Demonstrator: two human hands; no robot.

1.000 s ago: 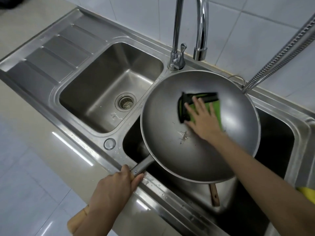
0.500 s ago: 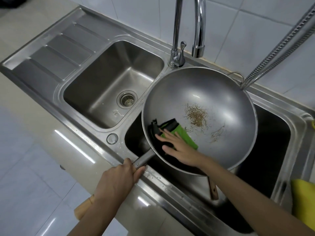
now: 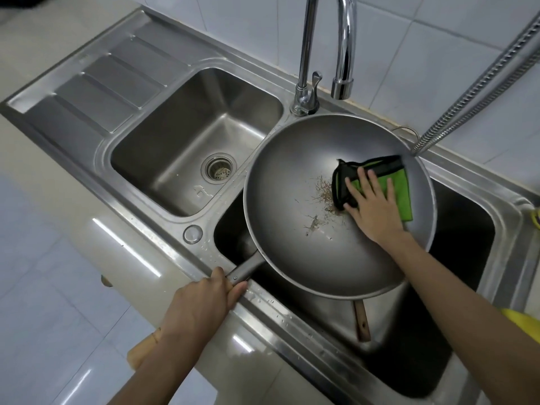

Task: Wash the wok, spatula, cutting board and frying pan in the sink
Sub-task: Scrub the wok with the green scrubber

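A large grey wok (image 3: 298, 176) hangs tilted over the right basin of the steel sink (image 3: 187, 71). My left hand (image 3: 201, 302) grips the wok's handle at the sink's front rim. My right hand (image 3: 372, 209) presses flat on a green and black cloth (image 3: 403, 185) against the wok's inner right wall. Brown food scraps (image 3: 323, 197) lie near the wok's centre, just left of the cloth. A wooden handle (image 3: 362, 320), perhaps the spatula's, pokes out under the wok in the right basin. Cutting board and frying pan are not visible.
The left basin (image 3: 163, 159) has a round drain strainer (image 3: 217, 169). A chrome tap (image 3: 342, 48) arches over the wok's far rim. A metal hose (image 3: 479, 86) crosses the upper right. Something yellow (image 3: 523, 320) sits at the right edge. A drainboard (image 3: 96, 89) lies far left.
My right hand has swept the cloth from the wok's lower left side up to its right wall, spreading the food scraps. My left hand keeps its grip on the handle.
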